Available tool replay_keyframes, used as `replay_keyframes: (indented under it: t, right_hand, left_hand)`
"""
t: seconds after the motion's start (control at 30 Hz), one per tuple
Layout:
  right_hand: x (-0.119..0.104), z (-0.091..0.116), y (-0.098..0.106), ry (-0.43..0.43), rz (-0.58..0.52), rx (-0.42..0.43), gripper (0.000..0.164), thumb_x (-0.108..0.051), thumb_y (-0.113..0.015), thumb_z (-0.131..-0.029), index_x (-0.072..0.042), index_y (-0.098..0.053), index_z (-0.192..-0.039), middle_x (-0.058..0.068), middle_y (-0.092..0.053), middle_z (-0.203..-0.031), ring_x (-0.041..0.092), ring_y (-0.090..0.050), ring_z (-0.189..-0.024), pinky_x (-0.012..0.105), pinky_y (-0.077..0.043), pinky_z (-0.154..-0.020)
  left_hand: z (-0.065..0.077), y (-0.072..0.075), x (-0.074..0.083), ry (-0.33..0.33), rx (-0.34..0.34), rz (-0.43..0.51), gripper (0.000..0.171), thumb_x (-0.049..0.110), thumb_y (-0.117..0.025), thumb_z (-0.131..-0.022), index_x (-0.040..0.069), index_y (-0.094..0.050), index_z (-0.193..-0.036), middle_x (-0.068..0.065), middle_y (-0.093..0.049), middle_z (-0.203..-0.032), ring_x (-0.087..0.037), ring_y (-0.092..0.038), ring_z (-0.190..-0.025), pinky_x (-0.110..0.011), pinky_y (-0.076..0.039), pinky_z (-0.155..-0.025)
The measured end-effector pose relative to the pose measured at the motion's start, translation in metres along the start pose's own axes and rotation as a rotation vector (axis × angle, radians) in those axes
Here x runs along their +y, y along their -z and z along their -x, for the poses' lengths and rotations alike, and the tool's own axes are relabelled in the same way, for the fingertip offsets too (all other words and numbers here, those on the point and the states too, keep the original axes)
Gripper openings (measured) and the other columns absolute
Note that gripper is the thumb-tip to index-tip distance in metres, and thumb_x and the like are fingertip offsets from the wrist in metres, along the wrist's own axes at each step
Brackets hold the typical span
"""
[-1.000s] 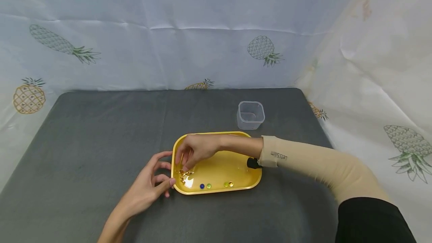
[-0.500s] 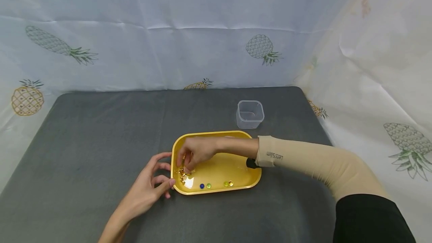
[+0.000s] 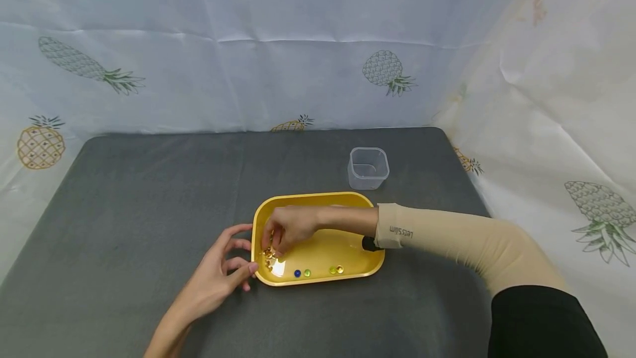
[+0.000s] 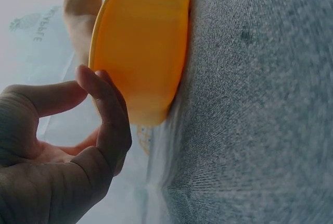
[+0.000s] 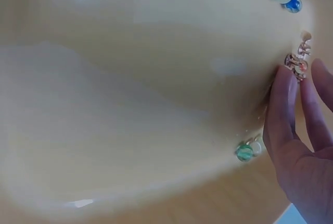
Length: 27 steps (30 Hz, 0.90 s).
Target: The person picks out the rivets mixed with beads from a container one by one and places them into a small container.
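Observation:
A yellow tray (image 3: 318, 282) lies on the grey table with its long side crosswise. My left hand (image 3: 218, 275) holds its left end, thumb and fingertips at the rim; the left wrist view shows the fingers (image 4: 106, 104) bent against that edge. Inside the tray, my right hand (image 3: 294, 226) reaches down with curved fingers to a cluster of small shiny gold pieces (image 5: 296, 63). Its fingertips touch them, but whether they pinch any is unclear. Near the front wall sit a blue marble (image 3: 297, 273), a green marble (image 3: 307, 273) and two yellowish marbles (image 3: 333, 270).
Behind the tray stands a clear square plastic container (image 3: 367, 173), top uncovered. A white cloth with pineapple prints (image 3: 318, 82) hangs at the back and right of the grey table (image 3: 164, 192). The right forearm in a beige sleeve (image 3: 437, 231) crosses the tray's right side.
The right hand has shifted slightly at the gold pieces, and its forearm has moved a little left and down. The left hand stays on the tray's left end.

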State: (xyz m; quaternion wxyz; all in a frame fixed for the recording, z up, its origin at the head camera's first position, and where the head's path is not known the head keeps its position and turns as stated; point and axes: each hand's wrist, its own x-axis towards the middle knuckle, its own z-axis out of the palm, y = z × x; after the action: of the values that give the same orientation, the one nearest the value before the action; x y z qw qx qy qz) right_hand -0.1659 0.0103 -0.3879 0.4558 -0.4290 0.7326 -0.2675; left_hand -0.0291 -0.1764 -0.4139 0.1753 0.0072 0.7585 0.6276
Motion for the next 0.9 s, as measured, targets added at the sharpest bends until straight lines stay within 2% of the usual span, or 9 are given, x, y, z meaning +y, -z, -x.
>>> replay_keyframes:
  t: [0.23, 0.6, 0.9]
  right_hand:
    - [0.0037, -0.0031, -0.0017, 0.013, 0.011, 0.015, 0.022, 0.004, -0.068, -0.084, 0.001, -0.07, -0.106, 0.015, -0.073, -0.094, 0.002, -0.06, -0.071, 0.01, -0.049, -0.064]
    - [0.0071, -0.0044, -0.004, 0.006, 0.119, 0.054, 0.012, -0.007, -0.07, -0.087, -0.009, -0.074, -0.097, 0.003, -0.074, -0.087, -0.002, -0.058, -0.068, 0.01, -0.05, -0.064]
    - [0.0077, -0.0055, -0.0051, 0.004, 0.158, 0.072, 0.008, -0.009, -0.073, -0.085, -0.011, -0.074, -0.092, -0.001, -0.072, -0.083, -0.003, -0.057, -0.065, 0.011, -0.051, -0.061]
  left_hand:
    - [-0.0012, 0.0, -0.0001, 0.009, -0.006, 0.007, 0.071, 0.009, -0.069, -0.089, 0.024, -0.028, -0.145, -0.023, -0.046, -0.122, -0.031, -0.067, -0.073, -0.038, -0.058, -0.06]
    - [0.0003, 0.0013, -0.0014, -0.011, -0.001, -0.002, 0.073, 0.011, -0.07, -0.088, 0.024, -0.027, -0.145, -0.023, -0.046, -0.121, -0.031, -0.068, -0.073, -0.041, -0.058, -0.059]
    - [0.0007, 0.0015, -0.0015, -0.022, 0.003, -0.005, 0.074, 0.01, -0.07, -0.088, 0.023, -0.026, -0.145, -0.023, -0.046, -0.121, -0.031, -0.068, -0.074, -0.04, -0.058, -0.058]
